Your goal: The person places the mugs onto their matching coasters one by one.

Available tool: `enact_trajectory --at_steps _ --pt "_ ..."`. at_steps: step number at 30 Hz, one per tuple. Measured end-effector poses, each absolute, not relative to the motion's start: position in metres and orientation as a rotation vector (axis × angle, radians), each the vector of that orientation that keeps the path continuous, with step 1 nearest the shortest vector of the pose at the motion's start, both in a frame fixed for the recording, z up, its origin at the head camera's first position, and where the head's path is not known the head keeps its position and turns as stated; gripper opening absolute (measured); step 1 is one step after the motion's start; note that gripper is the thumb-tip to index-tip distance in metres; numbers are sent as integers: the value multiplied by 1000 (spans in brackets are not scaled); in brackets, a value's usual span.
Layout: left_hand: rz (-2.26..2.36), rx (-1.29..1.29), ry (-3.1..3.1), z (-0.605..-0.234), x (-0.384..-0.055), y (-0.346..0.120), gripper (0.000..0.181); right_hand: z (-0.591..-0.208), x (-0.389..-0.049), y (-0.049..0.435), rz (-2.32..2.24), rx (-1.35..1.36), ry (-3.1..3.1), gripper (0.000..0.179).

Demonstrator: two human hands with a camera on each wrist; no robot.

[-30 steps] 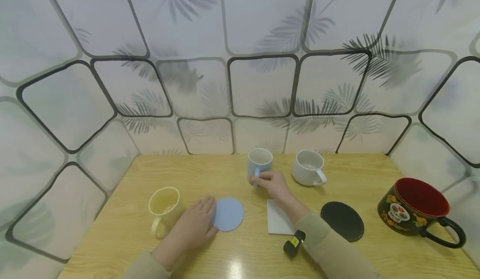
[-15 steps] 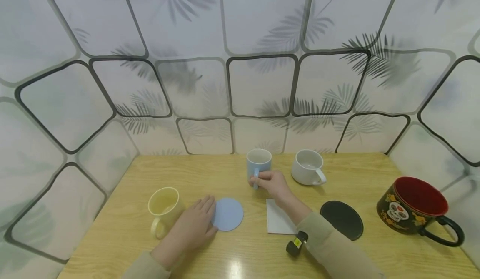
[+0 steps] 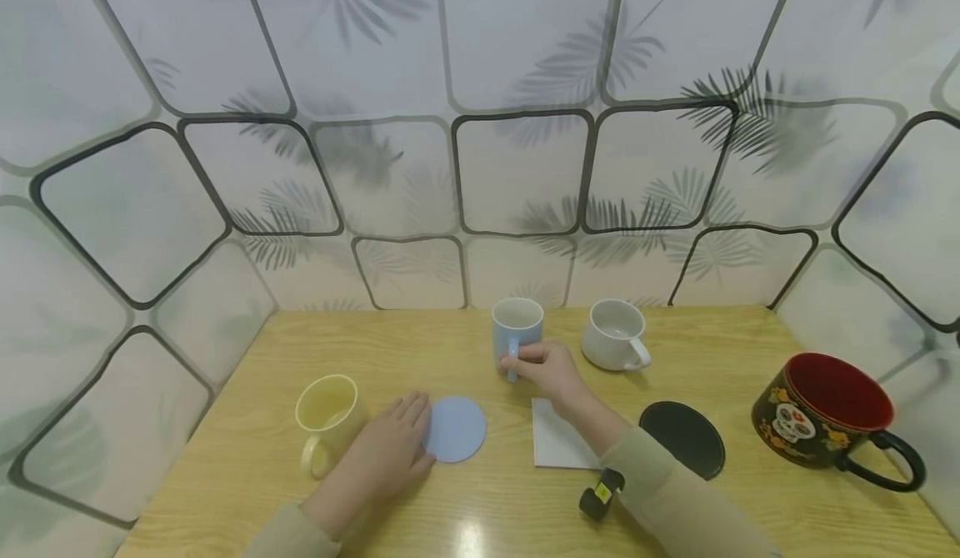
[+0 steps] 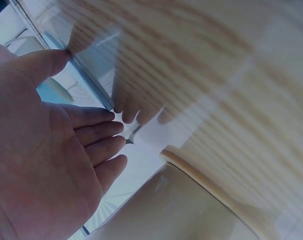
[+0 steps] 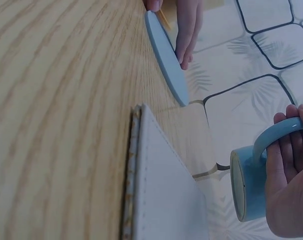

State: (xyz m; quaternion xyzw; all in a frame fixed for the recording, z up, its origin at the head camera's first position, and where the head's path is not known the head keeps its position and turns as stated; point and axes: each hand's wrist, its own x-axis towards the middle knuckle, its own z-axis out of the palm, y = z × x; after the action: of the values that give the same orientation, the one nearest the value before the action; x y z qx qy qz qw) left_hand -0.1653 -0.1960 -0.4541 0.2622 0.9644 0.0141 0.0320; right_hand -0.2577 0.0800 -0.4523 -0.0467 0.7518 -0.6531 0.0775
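My right hand (image 3: 551, 374) pinches the handle of a light blue mug (image 3: 504, 341) at the back middle of the table. In the right wrist view the blue mug (image 5: 255, 195) shows its pale underside, raised above the table surface. My left hand (image 3: 393, 445) lies with straight fingers at the left edge of a round blue coaster (image 3: 457, 429). From the left wrist, the palm of the left hand (image 4: 46, 150) shows, with fingertips by the coaster's edge. Just left of it stands a yellow mug (image 3: 330, 412), its handle towards me.
A white mug (image 3: 615, 337) stands right of the blue one. Partly under my right forearm lies a white square coaster (image 3: 555, 441). Farther right are a black round coaster (image 3: 682, 441) and a large black skull mug (image 3: 810, 424), red inside. A patterned wall (image 3: 525, 174) closes the back.
My right forearm has shifted slightly right while still holding the blue mug's handle. The left hand stays in place beside the blue coaster.
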Motion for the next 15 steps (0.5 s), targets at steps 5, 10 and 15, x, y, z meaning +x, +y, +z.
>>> enact_trajectory --at_steps 5,10,15 --pt "57 811 2981 -455 -165 -196 72 -452 -255 80 -1947 -124 2274 18" --pt "64 811 2983 -456 -166 -197 72 -451 -249 80 -1952 -142 2287 19" --pt "35 825 2988 -459 -167 -197 72 -452 -246 80 -1957 -157 2252 20"
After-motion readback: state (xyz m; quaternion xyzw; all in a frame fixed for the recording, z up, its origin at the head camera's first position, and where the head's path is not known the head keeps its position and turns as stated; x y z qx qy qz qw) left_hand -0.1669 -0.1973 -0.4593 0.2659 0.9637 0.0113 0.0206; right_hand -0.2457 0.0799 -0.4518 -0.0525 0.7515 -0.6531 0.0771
